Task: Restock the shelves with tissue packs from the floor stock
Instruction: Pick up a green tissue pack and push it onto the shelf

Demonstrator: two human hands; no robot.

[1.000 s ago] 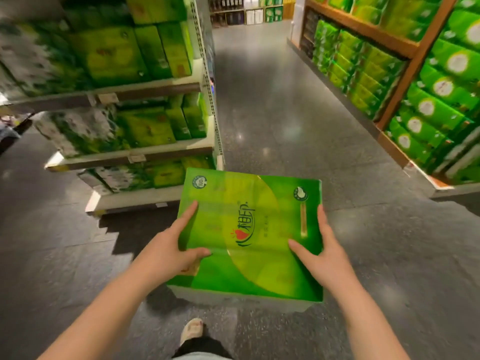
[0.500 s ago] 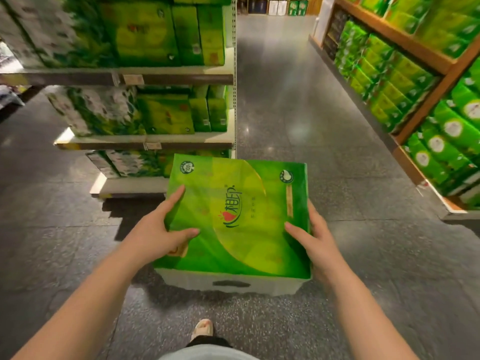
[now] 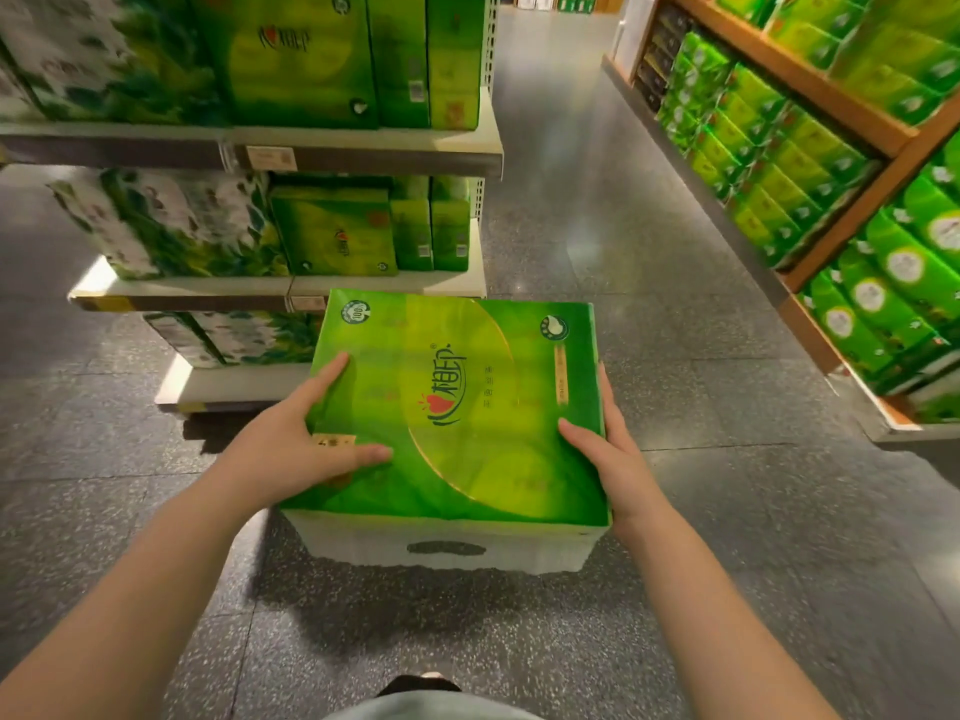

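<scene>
Carrying the green tissue pack [image 3: 457,407] flat at chest front, you had it clamped between both hands: your left hand [image 3: 291,449] lay on its near left corner with the thumb across the top, and your right hand [image 3: 613,459] gripped the right edge, thumb on top, fingers hidden down the side. The pack's long axis ran away from you toward twelve o'clock. The middle shelf [image 3: 395,285] stood just beyond its far edge, at eleven o'clock, on your left hand's side.
</scene>
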